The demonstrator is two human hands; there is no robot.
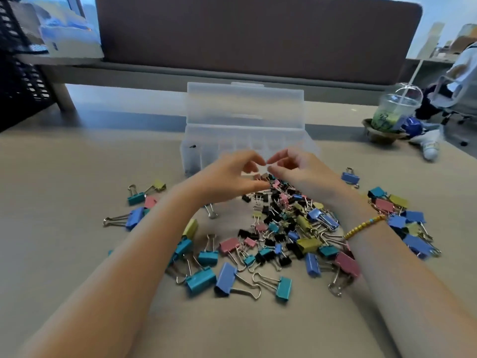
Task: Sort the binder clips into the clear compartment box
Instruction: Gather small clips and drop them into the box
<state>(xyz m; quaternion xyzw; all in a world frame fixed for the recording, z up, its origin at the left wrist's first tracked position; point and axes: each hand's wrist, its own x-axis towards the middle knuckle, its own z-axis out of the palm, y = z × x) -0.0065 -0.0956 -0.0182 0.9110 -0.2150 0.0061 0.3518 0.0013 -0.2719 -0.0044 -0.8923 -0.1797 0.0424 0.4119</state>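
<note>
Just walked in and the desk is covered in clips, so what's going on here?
A person is sorting a loose pile of coloured metal binder clips on the beige table into a clear plastic compartment box, whose lid stands open behind the pile. Both hands hover over the pile's far edge, the left hand and the right hand with fingers curled close together; whether they pinch a clip is unclear. Only something small and dark shows in the box's leftmost compartment, so nearly all clips remain unsorted.
</note>
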